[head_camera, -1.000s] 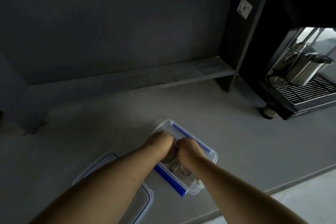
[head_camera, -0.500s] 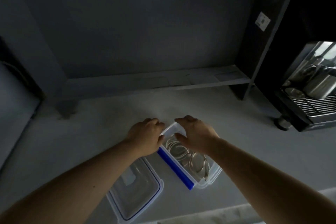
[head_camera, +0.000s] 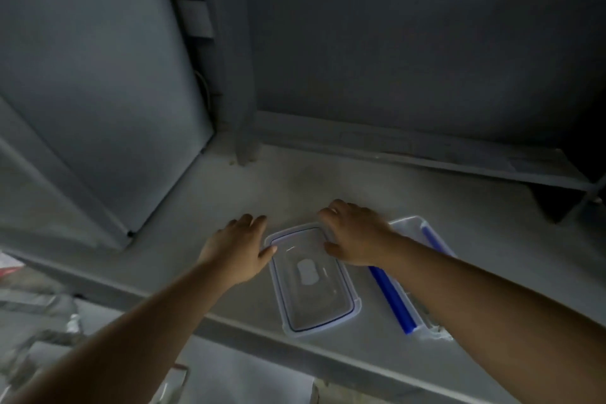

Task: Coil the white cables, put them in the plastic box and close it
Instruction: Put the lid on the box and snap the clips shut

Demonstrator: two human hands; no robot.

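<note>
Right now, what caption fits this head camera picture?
Both hands, left and right, reach the clear lid beside the open box.

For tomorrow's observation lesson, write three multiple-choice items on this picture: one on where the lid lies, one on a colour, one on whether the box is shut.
1. Where is the clear lid relative to the plastic box?
A. On top of it
B. On the counter to its left
C. Behind it

2. What colour are the box's clips?
A. Blue
B. Red
C. Green

3. What state is the box in?
A. Closed
B. Upside down
C. Open, lid off

Answers: 1 B, the lid lies flat beside the box, between the left hand and right hand. 2 A, a blue strip runs along its side. 3 C, the lid rests on the counter.
</note>
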